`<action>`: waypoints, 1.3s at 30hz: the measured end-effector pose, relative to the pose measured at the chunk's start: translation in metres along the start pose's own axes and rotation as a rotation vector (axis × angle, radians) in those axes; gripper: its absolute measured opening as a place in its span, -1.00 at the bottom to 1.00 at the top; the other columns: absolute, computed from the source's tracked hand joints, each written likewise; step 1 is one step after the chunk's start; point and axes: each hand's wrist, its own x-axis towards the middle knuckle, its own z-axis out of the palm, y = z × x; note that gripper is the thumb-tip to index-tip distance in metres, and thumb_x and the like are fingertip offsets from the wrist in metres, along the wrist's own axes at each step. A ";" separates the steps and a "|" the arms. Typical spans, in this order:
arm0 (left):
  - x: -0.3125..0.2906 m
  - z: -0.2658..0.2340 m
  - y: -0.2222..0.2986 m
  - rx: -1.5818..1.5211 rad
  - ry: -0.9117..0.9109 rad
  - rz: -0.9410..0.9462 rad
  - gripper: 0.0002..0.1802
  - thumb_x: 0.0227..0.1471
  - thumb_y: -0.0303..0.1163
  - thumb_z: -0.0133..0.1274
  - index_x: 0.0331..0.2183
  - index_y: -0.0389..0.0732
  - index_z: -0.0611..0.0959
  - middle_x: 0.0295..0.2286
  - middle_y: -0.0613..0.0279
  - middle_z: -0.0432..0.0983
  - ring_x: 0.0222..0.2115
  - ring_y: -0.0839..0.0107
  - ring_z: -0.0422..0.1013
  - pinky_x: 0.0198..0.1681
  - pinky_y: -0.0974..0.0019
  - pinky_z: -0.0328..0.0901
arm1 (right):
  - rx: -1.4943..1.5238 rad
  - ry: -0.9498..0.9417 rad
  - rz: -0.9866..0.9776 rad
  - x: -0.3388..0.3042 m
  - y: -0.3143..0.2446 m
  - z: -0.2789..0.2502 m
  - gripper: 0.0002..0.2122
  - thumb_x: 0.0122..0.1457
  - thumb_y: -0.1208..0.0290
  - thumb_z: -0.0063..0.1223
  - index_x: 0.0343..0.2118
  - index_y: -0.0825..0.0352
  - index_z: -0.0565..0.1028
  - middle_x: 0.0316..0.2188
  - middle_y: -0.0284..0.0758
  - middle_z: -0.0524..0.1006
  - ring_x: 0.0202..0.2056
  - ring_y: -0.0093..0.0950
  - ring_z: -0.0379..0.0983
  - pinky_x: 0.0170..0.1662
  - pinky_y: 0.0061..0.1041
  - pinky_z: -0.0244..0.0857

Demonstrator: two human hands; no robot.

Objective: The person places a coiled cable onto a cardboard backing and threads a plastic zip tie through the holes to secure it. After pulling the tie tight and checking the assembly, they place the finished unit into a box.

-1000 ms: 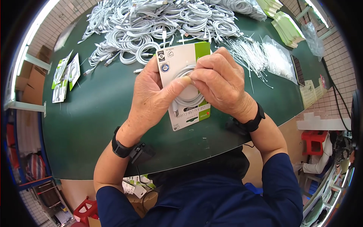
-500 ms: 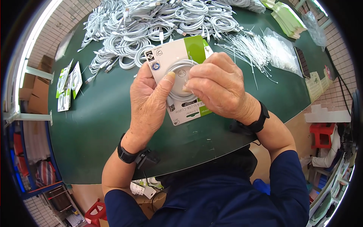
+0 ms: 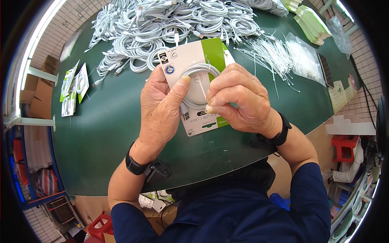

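Note:
My left hand (image 3: 159,111) grips a white and green backing card (image 3: 187,56), with its thumb pressing a coiled light grey USB cable (image 3: 193,69) against the front. The cable's USB plug (image 3: 186,115) lies near the card's lower left corner. Over the coil's right side, my right hand (image 3: 245,97) is closed in a pinch on a thin white cable tie (image 3: 202,90), part of which shows across the middle of the coil. Fingers hide the rest of the tie and the coil's right edge.
A big heap of grey cables (image 3: 137,38) covers the far side of the green table (image 3: 101,150). Loose white cable ties (image 3: 269,54) and a bagful (image 3: 304,58) lie to the right, below stacked green cards (image 3: 312,24). Several carded cables (image 3: 69,87) rest at the left.
My right fingertips have moved slightly down and toward me over the coil, and the white strip of the tie now shows. My left hand keeps its grip on card and cable.

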 end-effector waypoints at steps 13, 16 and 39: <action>-0.001 0.000 0.000 -0.023 0.000 -0.024 -0.66 0.24 -0.50 0.03 0.03 -0.36 0.45 -0.09 0.08 0.57 -0.12 0.45 0.53 -0.02 0.37 0.42 | 0.114 -0.031 0.066 0.000 -0.003 -0.004 -0.81 0.06 0.50 0.37 -0.40 0.30 0.48 -0.36 -0.29 0.56 -0.39 -0.44 0.46 -0.31 -0.47 0.33; -0.001 0.000 0.000 -0.014 0.003 -0.032 -0.65 0.24 -0.49 0.03 0.03 -0.36 0.45 -0.09 0.07 0.57 -0.13 0.45 0.53 -0.02 0.36 0.43 | 0.172 -0.015 0.122 -0.002 -0.001 -0.004 -0.81 0.05 0.50 0.37 -0.41 0.30 0.49 -0.36 -0.30 0.56 -0.39 -0.44 0.46 -0.31 -0.47 0.33; 0.000 0.000 -0.010 -0.021 0.012 -0.022 -0.62 0.22 -0.51 0.05 0.06 -0.32 0.43 -0.07 0.09 0.56 -0.11 0.45 0.52 -0.02 0.37 0.41 | 0.024 -0.014 0.038 -0.009 -0.002 0.008 -0.82 0.00 0.66 0.30 -0.38 0.36 0.49 -0.30 -0.18 0.61 -0.40 -0.33 0.56 -0.38 -0.44 0.44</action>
